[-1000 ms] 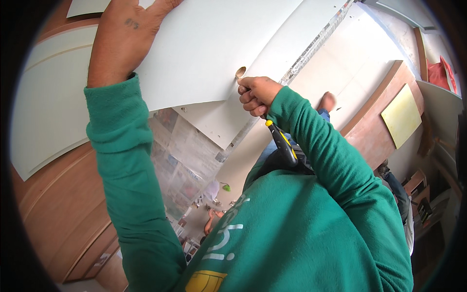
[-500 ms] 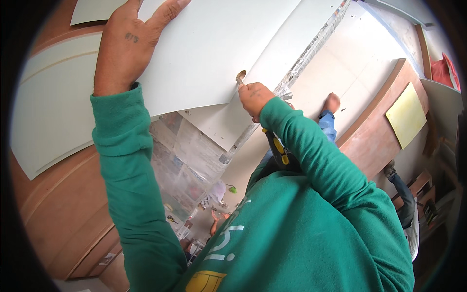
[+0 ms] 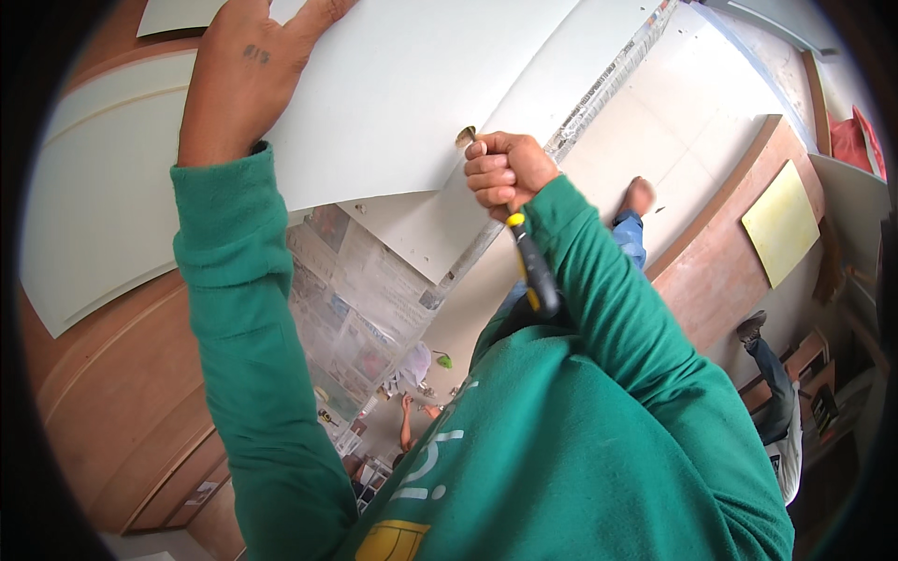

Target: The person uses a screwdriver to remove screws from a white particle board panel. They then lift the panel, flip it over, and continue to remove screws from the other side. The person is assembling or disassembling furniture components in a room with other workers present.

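My left hand (image 3: pixel 245 79) rests on a large white panel (image 3: pixel 402 93), thumb spread, other fingertips cut off by the top of the view. My right hand (image 3: pixel 510 170) is closed around a screwdriver (image 3: pixel 533 273), whose black and yellow handle points down toward my body. Its shaft is mostly hidden in my fist. Just past the thumb and forefinger, a small round brass-coloured metal piece (image 3: pixel 466 136) shows above the panel. Whether it is joined to the screwdriver or pinched separately, I cannot tell.
Newspaper (image 3: pixel 351 290) covers the work surface under the panel. More white panels (image 3: pixel 103 196) lie at left on brown wood. To the right stands a wooden surface (image 3: pixel 725 229) with a yellow sheet (image 3: pixel 782 224). Another person's leg (image 3: pixel 772 374) shows at lower right, and a person's arm (image 3: pixel 406 425) at lower middle.
My right hand has turned over, its curled fingers now showing, and the screwdriver handle has swung into fuller view. The round metal piece has shifted slightly upward. My left hand has moved slightly up.
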`<state>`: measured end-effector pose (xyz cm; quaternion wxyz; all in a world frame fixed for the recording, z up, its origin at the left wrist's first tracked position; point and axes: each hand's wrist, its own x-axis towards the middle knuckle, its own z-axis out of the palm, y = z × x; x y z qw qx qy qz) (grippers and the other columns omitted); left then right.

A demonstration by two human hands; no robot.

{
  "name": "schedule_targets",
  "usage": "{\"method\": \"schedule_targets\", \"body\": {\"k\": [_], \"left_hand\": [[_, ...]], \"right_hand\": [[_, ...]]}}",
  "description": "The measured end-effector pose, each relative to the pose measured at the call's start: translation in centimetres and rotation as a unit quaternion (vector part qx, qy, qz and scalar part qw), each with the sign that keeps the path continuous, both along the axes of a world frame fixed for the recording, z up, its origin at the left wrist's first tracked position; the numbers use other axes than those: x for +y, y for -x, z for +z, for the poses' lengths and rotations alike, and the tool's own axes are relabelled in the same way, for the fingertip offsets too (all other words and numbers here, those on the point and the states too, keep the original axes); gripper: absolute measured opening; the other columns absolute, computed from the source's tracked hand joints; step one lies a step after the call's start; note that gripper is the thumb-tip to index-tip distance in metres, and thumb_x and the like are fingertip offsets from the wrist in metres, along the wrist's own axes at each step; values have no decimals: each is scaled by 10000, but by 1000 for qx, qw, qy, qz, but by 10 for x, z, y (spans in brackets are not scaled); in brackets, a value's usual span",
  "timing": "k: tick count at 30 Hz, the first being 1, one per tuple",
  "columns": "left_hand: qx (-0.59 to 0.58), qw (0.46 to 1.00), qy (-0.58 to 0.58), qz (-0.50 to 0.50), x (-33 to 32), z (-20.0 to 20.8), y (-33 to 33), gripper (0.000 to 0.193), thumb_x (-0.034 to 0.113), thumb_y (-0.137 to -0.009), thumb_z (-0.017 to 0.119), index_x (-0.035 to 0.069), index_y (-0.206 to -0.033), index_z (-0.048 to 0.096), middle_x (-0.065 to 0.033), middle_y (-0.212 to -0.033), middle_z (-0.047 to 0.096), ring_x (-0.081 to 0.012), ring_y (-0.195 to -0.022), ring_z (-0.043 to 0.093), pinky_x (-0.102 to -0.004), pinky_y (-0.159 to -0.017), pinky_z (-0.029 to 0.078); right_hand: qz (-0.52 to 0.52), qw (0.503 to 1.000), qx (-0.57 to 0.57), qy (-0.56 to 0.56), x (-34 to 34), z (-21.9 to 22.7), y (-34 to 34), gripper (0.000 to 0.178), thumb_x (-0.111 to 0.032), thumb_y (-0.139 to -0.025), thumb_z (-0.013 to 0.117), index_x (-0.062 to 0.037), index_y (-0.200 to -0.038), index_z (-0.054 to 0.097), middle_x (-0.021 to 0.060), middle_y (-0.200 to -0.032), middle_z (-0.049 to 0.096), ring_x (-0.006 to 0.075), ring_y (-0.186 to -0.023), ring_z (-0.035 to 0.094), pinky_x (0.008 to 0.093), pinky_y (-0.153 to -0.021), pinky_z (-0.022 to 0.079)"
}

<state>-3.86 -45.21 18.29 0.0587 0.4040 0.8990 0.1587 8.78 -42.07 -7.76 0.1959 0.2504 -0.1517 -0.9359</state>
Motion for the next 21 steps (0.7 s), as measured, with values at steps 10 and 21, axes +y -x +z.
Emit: {"method": "schedule_targets", "body": {"k": [10,21], "left_hand": [[62,990,112,64,-34,14,13,619,463,-943,710,-107,-1171,634,-317,-1090,699,-406,-1046,696,-465,-911,544],[118,985,56,116,-111,-9,39,660,419,-833,830,-66,-1235,634,-267,-1236,675,-397,-1170,648,-455,-1025,506]], "right_hand": [[170,493,33,-853,25,26,-78,317,-261,-1031,510,-31,-1048,727,193,-666,613,310,-684,668,417,-687,546],[307,122,122,-936,1,42,-45,274,-214,-1021,436,26,-999,565,291,-919,697,474,-881,690,554,-814,540]]}}
